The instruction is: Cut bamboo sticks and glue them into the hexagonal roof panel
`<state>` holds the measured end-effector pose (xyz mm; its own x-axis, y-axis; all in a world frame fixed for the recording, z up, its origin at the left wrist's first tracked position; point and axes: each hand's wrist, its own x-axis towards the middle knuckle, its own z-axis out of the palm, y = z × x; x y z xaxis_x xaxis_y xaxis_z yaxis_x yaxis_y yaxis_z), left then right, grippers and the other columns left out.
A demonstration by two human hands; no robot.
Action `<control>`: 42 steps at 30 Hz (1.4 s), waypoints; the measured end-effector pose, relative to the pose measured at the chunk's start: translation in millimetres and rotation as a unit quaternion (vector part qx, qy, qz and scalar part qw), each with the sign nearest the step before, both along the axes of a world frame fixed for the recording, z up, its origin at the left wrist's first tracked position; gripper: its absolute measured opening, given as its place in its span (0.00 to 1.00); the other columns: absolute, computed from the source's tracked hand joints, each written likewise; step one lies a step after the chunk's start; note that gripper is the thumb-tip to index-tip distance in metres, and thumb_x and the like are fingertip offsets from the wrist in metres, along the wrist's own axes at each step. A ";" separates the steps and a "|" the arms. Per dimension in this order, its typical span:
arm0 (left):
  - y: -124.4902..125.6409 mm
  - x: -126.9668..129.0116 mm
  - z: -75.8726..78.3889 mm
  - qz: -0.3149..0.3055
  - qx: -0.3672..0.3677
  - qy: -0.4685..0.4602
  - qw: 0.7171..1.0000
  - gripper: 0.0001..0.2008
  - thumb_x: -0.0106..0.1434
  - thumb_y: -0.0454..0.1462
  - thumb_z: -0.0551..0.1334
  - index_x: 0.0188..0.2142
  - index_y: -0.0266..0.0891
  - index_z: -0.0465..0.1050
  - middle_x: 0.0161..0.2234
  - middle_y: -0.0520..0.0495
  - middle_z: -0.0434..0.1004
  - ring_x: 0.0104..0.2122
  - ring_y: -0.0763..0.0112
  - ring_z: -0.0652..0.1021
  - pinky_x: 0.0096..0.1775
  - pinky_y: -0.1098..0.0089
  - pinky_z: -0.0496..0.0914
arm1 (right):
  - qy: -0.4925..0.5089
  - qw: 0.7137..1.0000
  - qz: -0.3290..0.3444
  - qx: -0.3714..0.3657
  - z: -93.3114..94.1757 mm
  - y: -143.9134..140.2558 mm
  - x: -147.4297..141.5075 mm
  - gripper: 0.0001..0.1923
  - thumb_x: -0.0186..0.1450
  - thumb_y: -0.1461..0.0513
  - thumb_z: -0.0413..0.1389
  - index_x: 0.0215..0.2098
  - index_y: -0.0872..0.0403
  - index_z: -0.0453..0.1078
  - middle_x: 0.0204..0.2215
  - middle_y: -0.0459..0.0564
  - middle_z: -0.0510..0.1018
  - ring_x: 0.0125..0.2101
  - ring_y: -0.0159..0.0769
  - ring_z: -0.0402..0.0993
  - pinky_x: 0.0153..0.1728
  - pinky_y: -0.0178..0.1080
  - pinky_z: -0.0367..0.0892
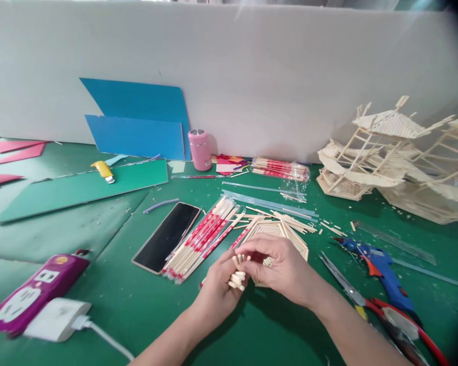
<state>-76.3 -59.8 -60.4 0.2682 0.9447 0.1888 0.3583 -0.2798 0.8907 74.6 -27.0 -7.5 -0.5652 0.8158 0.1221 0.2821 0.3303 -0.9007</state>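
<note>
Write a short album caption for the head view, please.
Left hand holds short wooden sticks; right hand picks at them above a green mat.

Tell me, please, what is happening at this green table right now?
A person sits at the green table with both hands together over it. The left hand grips a small bunch of short wooden sticks, and the right hand pinches the top of the bunch. Just behind the hands lies a flat panel of glued sticks, with wrapped chopsticks and a phone to the left. A blue glue gun and cutters lie to the right, with finished stick models further back.
</note>
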 end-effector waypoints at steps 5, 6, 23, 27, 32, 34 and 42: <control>0.9 0.8 0.0 -0.017 0.020 0.007 1.000 0.09 0.60 0.32 0.50 0.31 0.37 0.68 0.31 0.43 0.65 0.33 0.66 0.69 0.35 0.68 0.64 | 0.004 1.000 0.008 0.012 -2.0 -1.4 3.0 0.13 0.58 0.66 0.55 0.41 0.50 0.70 0.33 0.46 0.72 0.30 0.29 0.69 0.31 0.32 0.66; 1.2 0.9 0.2 -0.025 0.016 -0.001 1.000 0.09 0.60 0.31 0.50 0.32 0.37 0.68 0.33 0.43 0.66 0.34 0.65 0.69 0.36 0.67 0.64 | 0.005 1.000 0.011 0.013 -2.2 -1.7 3.5 0.13 0.58 0.66 0.55 0.42 0.50 0.70 0.33 0.46 0.71 0.29 0.28 0.69 0.31 0.32 0.66; 1.7 0.9 3.4 -0.040 -0.130 -0.121 0.983 0.11 0.62 0.38 0.51 0.33 0.37 0.71 0.30 0.46 0.72 0.31 0.68 0.70 0.37 0.69 0.63 | 0.002 0.999 -0.026 0.021 0.0 -1.5 16.9 0.18 0.59 0.65 0.52 0.48 0.50 0.64 0.37 0.47 0.70 0.30 0.29 0.67 0.32 0.34 0.68; 2.5 1.8 1.9 -0.014 -0.161 -0.145 0.976 0.11 0.61 0.40 0.53 0.33 0.37 0.71 0.30 0.46 0.73 0.32 0.67 0.71 0.39 0.69 0.63 | -0.014 0.997 -0.073 0.027 -5.2 -1.4 30.0 0.14 0.61 0.63 0.51 0.46 0.50 0.65 0.36 0.48 0.72 0.34 0.32 0.69 0.35 0.35 0.68; 4.4 2.2 5.5 -0.005 -0.159 -0.122 0.980 0.11 0.60 0.40 0.54 0.27 0.37 0.71 0.24 0.49 0.70 0.26 0.71 0.68 0.32 0.72 0.62 | -0.031 0.989 -0.141 0.020 -18.1 1.1 49.6 0.13 0.61 0.60 0.51 0.44 0.52 0.67 0.34 0.48 0.74 0.33 0.34 0.71 0.34 0.37 0.69; 4.8 2.4 4.9 0.010 -0.154 -0.121 0.981 0.12 0.60 0.40 0.54 0.25 0.37 0.70 0.23 0.50 0.68 0.25 0.72 0.67 0.30 0.72 0.61 | -0.029 0.985 -0.169 0.012 -22.1 3.1 57.0 0.13 0.61 0.59 0.51 0.44 0.51 0.67 0.35 0.49 0.74 0.34 0.34 0.71 0.35 0.37 0.69; 4.6 2.4 -0.1 0.007 -0.146 -0.113 0.983 0.14 0.61 0.41 0.53 0.24 0.37 0.67 0.23 0.50 0.65 0.25 0.71 0.66 0.30 0.71 0.60 | -0.053 0.966 -0.252 0.030 -28.0 15.8 84.0 0.14 0.60 0.56 0.51 0.42 0.54 0.67 0.33 0.50 0.75 0.32 0.35 0.71 0.33 0.38 0.68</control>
